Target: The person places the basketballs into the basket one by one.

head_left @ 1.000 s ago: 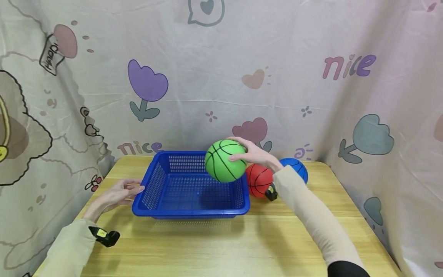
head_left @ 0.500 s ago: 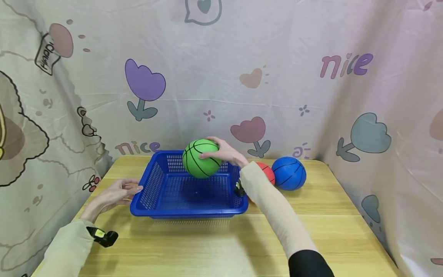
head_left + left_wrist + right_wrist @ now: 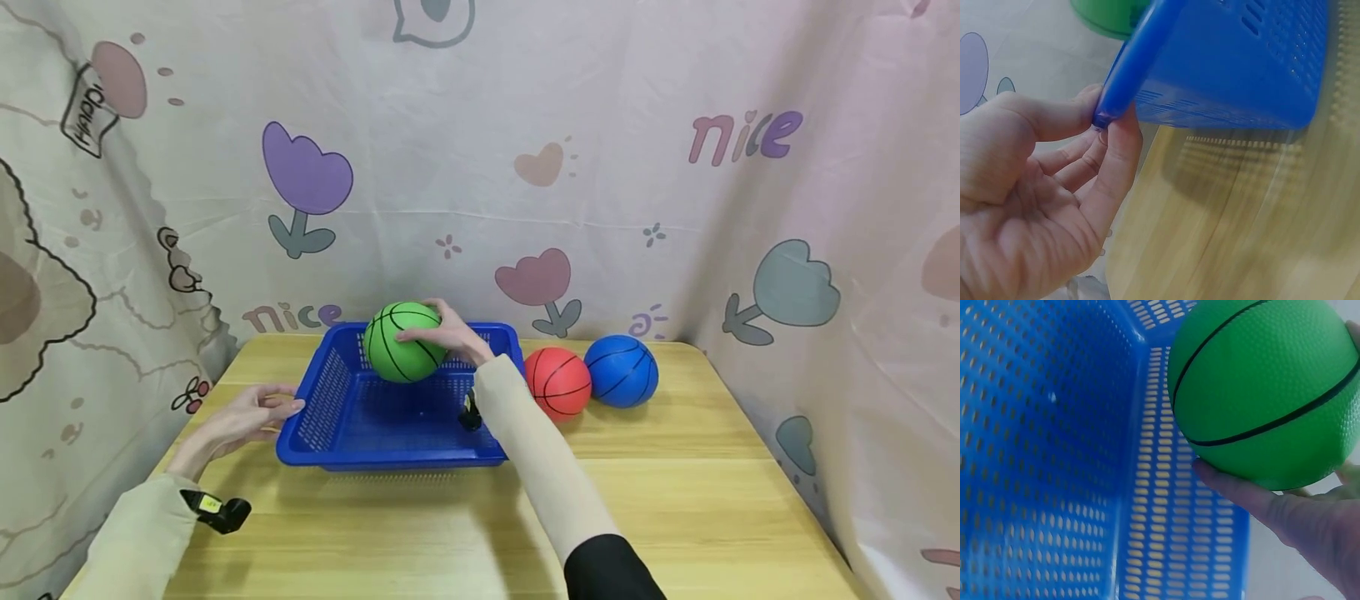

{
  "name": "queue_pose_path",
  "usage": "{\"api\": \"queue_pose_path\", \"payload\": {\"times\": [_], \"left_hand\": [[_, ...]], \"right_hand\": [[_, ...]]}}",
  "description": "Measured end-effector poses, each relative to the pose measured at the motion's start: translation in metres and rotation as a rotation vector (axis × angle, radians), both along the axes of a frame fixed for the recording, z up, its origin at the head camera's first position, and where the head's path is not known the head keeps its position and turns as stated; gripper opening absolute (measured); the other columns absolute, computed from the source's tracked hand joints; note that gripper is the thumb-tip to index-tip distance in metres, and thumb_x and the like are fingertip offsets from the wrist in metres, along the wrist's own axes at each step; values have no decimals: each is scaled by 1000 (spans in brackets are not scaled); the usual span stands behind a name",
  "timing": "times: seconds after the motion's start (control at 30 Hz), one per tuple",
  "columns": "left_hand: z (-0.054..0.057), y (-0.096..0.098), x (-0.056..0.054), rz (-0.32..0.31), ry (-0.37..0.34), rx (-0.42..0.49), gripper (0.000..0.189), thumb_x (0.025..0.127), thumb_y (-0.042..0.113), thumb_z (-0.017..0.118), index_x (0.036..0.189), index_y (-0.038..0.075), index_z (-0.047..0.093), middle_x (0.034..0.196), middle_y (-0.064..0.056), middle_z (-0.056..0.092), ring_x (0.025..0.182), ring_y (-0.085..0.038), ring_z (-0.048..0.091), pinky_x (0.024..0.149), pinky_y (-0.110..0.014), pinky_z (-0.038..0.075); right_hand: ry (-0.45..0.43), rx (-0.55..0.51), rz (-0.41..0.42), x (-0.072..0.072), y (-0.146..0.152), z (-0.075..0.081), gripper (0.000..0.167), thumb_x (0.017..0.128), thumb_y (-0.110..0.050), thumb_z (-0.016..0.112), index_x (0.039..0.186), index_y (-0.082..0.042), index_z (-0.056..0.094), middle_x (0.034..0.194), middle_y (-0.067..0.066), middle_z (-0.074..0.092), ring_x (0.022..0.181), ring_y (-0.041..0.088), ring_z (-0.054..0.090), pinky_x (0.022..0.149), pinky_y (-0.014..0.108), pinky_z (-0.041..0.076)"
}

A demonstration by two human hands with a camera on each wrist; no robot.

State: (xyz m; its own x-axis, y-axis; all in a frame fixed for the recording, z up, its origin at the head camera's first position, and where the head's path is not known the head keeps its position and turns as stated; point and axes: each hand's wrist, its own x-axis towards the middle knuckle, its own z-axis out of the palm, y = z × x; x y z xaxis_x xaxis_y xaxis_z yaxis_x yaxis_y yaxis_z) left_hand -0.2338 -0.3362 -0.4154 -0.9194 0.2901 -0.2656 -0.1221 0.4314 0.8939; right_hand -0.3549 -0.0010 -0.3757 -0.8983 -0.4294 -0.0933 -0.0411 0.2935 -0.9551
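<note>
In the head view a blue plastic basket (image 3: 390, 457) with slotted walls stands on the wooden table. My left hand (image 3: 243, 419) pinches its left rim between thumb and fingers; the left wrist view shows the thumb above the rim (image 3: 1124, 81) and fingers beneath. My right hand (image 3: 453, 335) grips a green toy basketball (image 3: 401, 343) from its right side, thumb in front and fingers over the back. The ball hangs over the back left part of the basket, above its floor. In the right wrist view the thumb lies along the green ball (image 3: 1260, 394).
Right of the basket, a red ball (image 3: 558, 383) and a blue ball (image 3: 622, 371) sit side by side on the wooden table (image 3: 675, 500). Behind the table hangs a printed cloth (image 3: 420, 167).
My right hand has carried the green ball leftward over the basket. The red and blue balls have come into fuller view as the right arm moved off them. My left hand keeps its hold.
</note>
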Motion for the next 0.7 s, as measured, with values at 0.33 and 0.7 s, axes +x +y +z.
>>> {"api": "queue_pose_path", "payload": {"times": [0.33,0.7], "left_hand": [[1,1,3,7,0,-15,67,106,26,53,148,-16,22,130,-27,60,100,-18,68,87,-38,60],[3,3,2,20,8,-26,66,105,25,55,147,-16,26,127,-26,61,98,-18,68,85,-38,61]], "right_hand": [[-58,-4,38,1,-24,-20,95,82,-34,82,158,-28,25,156,18,27,130,40,51,92,54,57],[-91,-5,93,5,-37,-34,91,83,-32,81,156,-26,26,154,16,33,129,37,53,91,59,56]]}}
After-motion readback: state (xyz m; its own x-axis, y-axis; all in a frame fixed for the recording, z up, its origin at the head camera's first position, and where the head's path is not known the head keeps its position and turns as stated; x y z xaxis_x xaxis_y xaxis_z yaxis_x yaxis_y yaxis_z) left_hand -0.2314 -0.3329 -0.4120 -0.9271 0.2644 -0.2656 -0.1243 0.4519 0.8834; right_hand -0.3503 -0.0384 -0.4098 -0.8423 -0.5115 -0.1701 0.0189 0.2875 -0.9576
